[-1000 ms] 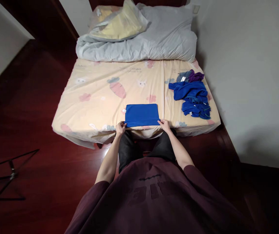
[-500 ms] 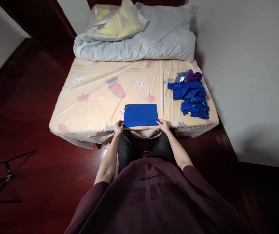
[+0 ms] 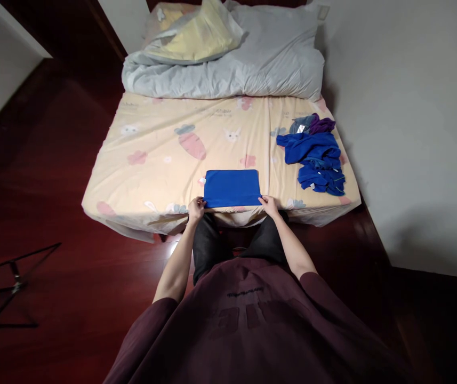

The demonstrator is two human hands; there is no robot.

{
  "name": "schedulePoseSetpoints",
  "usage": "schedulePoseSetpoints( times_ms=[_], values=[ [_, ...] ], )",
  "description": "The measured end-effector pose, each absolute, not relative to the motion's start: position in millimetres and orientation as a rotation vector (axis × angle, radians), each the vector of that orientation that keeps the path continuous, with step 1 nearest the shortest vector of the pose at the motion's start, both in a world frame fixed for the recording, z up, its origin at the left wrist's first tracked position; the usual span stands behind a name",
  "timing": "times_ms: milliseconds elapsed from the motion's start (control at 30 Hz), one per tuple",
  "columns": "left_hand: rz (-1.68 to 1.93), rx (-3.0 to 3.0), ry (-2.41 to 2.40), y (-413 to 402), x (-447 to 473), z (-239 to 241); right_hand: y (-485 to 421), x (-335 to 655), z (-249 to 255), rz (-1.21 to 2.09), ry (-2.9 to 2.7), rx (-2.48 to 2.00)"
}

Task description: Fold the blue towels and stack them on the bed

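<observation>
A blue cloth (image 3: pixel 232 186) lies flat as a neat rectangle at the near edge of the bed (image 3: pixel 152 170). A small white tag sticks out at its left side. My left hand (image 3: pixel 197 208) pinches its near left corner between thumb and fingers. At the near right corner, my right hand (image 3: pixel 268 205) pinches the cloth the same way. To the right lies a crumpled pile of blue clothes (image 3: pixel 312 152), with a purple garment (image 3: pixel 322 125) at its far end.
A grey quilt (image 3: pixel 276 74) and a yellow-and-white pillow (image 3: pixel 202 40) are bunched at the head of the bed. A white wall (image 3: pixel 412 133) runs along the right. A black metal stand (image 3: pixel 15 285) stands on the dark red floor (image 3: pixel 72 266) at left.
The view has shifted very slightly. Both hands stay at the near corners of the blue cloth, which lies in the same place on the bed.
</observation>
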State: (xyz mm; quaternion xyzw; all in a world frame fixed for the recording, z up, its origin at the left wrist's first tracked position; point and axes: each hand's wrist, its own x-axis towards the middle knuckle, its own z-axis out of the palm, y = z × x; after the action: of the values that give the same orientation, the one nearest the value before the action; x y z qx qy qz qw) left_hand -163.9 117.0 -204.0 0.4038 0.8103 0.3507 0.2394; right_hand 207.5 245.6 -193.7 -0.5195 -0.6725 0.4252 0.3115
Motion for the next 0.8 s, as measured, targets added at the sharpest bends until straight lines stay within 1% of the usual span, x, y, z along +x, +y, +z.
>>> schedulePoseSetpoints(
  times_ms=[167,267,433,633,800],
  values=[
    [0.986,1.271,2.203,113,-155,-194,247,208,-204,1.073,-1.796,-1.409],
    [1.003,1.466,2.164,107,-152,-184,245,207,-205,1.01,-1.859,-1.411],
    [0.881,1.761,1.862,102,-154,-177,236,206,-193,0.863,-1.958,-1.361],
    [0.866,1.668,1.887,97,-150,-187,232,205,-192,0.832,-2.006,-1.301],
    [0.78,1.694,1.891,97,-152,-187,235,207,-197,0.898,-2.06,-1.286]
  ],
)
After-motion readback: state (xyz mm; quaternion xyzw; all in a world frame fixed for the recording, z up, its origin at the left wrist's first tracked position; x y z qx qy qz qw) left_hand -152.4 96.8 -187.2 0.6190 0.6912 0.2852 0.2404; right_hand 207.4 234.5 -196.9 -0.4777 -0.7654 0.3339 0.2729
